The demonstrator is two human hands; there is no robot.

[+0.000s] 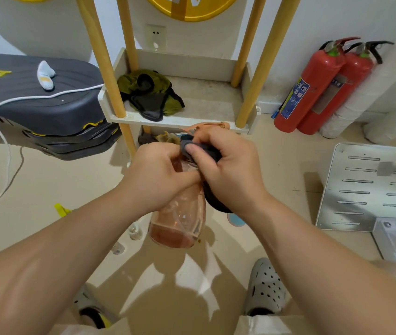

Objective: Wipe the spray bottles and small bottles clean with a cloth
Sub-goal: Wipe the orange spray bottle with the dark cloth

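Peach-tinted spray bottle (180, 213): held in mid-air before the shelf unit (180, 120), head uppermost — liquid pooled at its base.
Left hand (160, 172): fingers curled round the bottle's neck, gripping it.
Right hand (228, 170): pinches a dark grey cloth (201, 151) against the bottle's head, thumb pressing on top.
Cloth tail: hangs beside the bottle, under the right wrist.
Small bottles (135, 229): two clear ones on the floor below.
Shelf tray: olive and black rags (148, 93).
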